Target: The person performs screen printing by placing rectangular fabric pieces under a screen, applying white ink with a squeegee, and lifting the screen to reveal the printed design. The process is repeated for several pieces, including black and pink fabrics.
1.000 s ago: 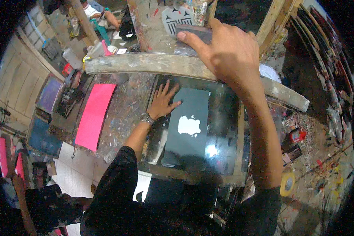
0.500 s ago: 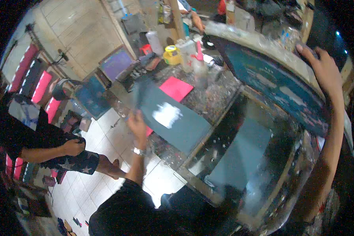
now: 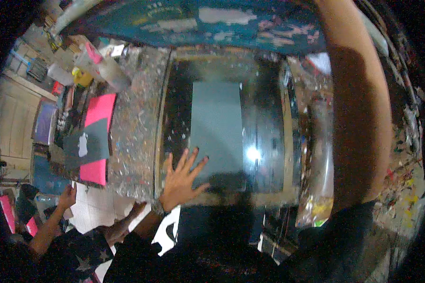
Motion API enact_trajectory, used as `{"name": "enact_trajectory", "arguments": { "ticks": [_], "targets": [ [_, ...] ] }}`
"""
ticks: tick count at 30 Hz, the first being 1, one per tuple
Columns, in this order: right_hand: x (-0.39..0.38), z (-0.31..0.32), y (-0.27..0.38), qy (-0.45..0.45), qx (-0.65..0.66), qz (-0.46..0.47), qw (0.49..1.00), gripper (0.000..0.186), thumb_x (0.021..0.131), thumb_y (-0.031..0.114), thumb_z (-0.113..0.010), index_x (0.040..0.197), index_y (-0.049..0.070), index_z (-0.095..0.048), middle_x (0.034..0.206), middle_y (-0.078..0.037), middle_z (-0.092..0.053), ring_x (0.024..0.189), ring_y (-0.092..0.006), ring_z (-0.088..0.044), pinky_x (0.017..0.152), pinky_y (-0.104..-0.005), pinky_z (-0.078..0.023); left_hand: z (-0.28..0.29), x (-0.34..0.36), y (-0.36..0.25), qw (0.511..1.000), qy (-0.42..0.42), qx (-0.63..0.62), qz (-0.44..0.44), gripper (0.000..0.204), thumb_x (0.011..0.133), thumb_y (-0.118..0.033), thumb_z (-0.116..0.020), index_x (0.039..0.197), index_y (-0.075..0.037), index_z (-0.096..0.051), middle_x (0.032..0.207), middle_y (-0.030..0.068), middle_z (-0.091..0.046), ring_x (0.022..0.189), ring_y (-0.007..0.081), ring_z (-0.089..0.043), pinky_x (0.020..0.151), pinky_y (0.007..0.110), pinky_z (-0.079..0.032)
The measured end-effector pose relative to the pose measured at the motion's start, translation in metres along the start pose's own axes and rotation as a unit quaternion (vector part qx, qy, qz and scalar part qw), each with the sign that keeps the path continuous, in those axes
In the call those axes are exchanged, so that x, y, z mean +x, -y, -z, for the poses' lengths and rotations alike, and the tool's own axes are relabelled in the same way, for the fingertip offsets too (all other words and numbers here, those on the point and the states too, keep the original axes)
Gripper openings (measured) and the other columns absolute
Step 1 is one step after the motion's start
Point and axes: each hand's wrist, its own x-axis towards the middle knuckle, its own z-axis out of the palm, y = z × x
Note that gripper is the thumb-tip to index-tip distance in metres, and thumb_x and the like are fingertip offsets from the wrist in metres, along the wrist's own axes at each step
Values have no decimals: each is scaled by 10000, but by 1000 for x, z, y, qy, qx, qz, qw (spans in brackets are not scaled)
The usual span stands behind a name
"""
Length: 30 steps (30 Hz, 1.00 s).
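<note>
My left hand (image 3: 184,181) is open, its fingers spread over the lower left edge of a plain grey sheet (image 3: 217,122). The sheet lies on a glossy dark printing bed (image 3: 178,108) with a worn wooden border. Across the top stands a raised blue-green printing screen (image 3: 174,21), streaked with pale patches. My right forearm (image 3: 361,99) reaches up past the bed's right side toward the screen; the hand is beyond the upper edge of the picture. To the left, a grey sheet with a white print (image 3: 83,145) rests across bright pink sheets (image 3: 98,111).
A paint-spattered table (image 3: 134,127) lies left of the bed. On its far part stand a cloudy bottle (image 3: 113,75) with a pink top and a yellow tub (image 3: 82,77). A co-worker's hand (image 3: 67,197) is at lower left. A clear rolled film (image 3: 322,146) lies right of the bed.
My view has turned to the right. My left hand has left the printed grey sheet and come to the plain one on the bed. My right hand has gone out of view.
</note>
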Motion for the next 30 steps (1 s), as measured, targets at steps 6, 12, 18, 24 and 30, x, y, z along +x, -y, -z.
{"name": "enact_trajectory", "arguments": {
  "ticks": [6,12,18,24,30],
  "targets": [
    [7,24,12,62,-46,-110,991,876,824,744,-605,1114,-76,-711,1210,-328,-657,1151,-453,-641,987,-475,-508,-3,2,2,999,-28,1,-30,779,919,-653,-558,1570,-263,-382,1670,121,-247,1538,331,-227,1203,666,-47],
    [-24,22,37,52,-44,-93,993,831,846,732,-573,997,-69,-736,1059,-306,-707,1049,-448,-685,929,-489,-537,0,-5,2,999,-41,10,-16,790,933,-658,-530,1590,-267,-333,1673,120,-237,1547,326,-199,1209,652,-40],
    [-114,-24,68,-45,-109,-24,993,714,848,733,-584,1067,63,-701,923,-166,-732,944,-359,-692,1005,-456,-456,61,-7,-6,874,-294,-386,28,809,937,-290,-720,1549,15,-286,1586,276,-332,1375,391,-484,1112,529,-420],
    [-291,-104,85,125,-56,10,990,480,877,548,-686,1055,102,-667,830,-155,-695,811,-357,-683,826,-498,-488,26,-35,4,621,-323,-669,249,473,995,-295,-656,1290,12,-451,1088,198,-688,853,279,-737,770,362,-609],
    [-290,-118,69,389,49,-43,919,346,893,385,-686,1126,137,-623,881,-178,-721,848,-395,-718,748,-554,-551,-32,-63,24,676,-295,-615,278,344,1012,-194,-637,1148,57,-445,945,177,-672,805,234,-725,729,349,-615]
  ]
}}
